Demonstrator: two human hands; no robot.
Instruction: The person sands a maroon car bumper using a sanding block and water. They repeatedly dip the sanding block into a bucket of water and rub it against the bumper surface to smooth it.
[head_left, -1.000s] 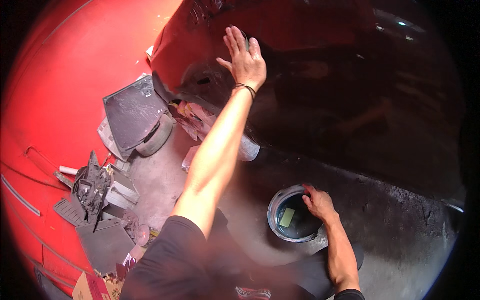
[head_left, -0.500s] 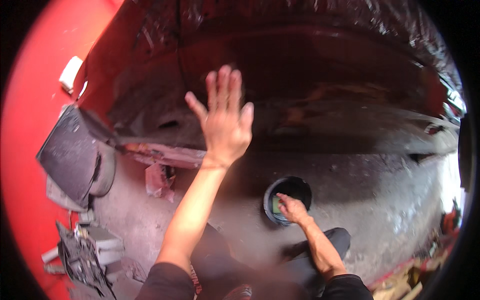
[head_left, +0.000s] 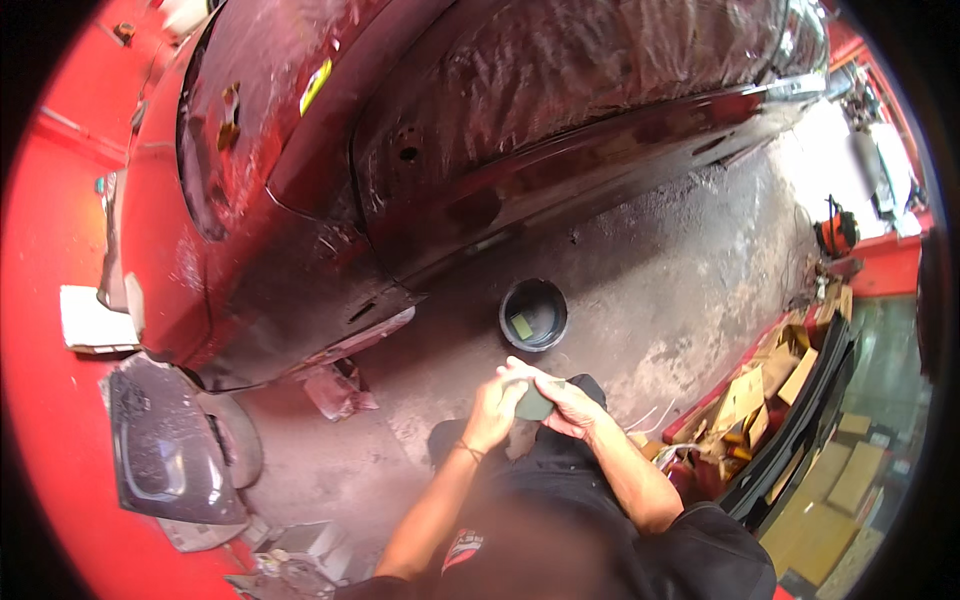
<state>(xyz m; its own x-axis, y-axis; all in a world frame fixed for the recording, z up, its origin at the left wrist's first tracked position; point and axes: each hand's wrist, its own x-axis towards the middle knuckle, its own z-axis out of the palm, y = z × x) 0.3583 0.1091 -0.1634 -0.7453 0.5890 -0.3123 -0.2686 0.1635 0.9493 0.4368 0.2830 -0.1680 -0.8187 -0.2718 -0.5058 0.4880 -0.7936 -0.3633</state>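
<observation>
In front of my body, both hands hold a small flat grey-green piece of sandpaper (head_left: pixel 535 401) between them. My left hand (head_left: pixel 492 402) grips its left side with bent fingers. The fingers of my right hand (head_left: pixel 570 406) are closed on the right side. Just beyond my hands, a round black bucket (head_left: pixel 508 335) stands on the floor with a yellow-green block (head_left: pixel 521 326) inside. A car body (head_left: pixel 300 270) in dark red and grey primer, its paint patchy, fills the area ahead and to the left.
Plastic film (head_left: pixel 600 70) covers the car's upper side. Flattened cardboard (head_left: pixel 740 400) and long black trim pieces (head_left: pixel 800 420) lie at right. A loose dark panel (head_left: pixel 165 440) leans by the red wall (head_left: pixel 50 400) at left. An orange-and-black machine (head_left: pixel 838 232) stands at far right.
My left hand has left its raised, spread position by the car panel and come down to my lap. My right hand has come out of the bucket. Both now grip the sandpaper; my view has shifted.
</observation>
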